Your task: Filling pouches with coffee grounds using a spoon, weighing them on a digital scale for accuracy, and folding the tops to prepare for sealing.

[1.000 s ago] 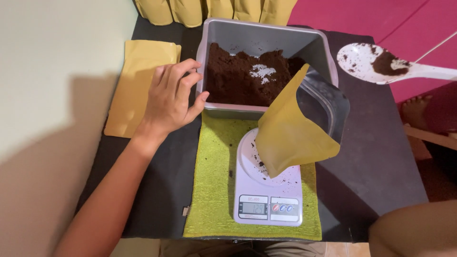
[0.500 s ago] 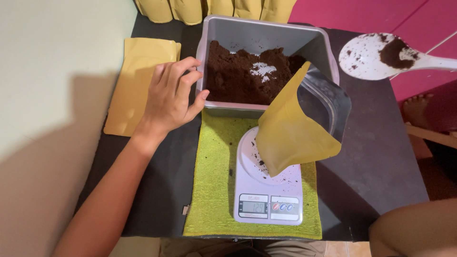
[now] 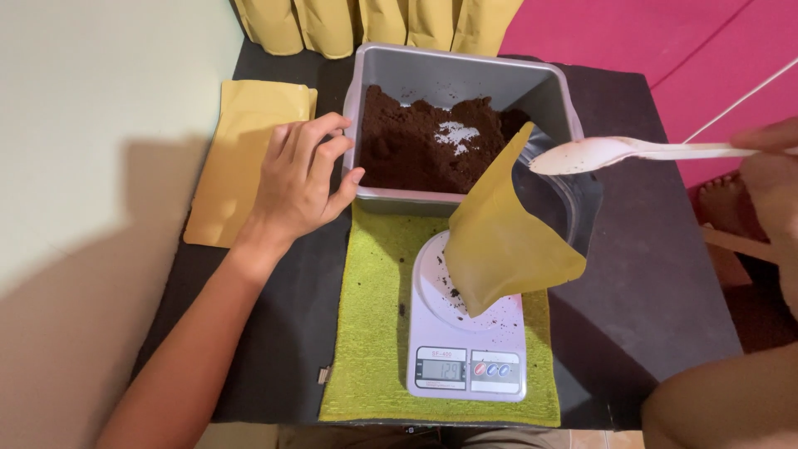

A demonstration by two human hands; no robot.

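Hands: left (image 3: 303,179) flat against one tray (image 3: 465,75), right (image 3: 769,166) gripping one spoon (image 3: 598,154).

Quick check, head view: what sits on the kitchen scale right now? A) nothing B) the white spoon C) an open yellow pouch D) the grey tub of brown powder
C: the open yellow pouch stands on the scale, leaning toward the grey tub behind it; the white spoon is held above by the right hand, and the left hand rests at the tub's side.
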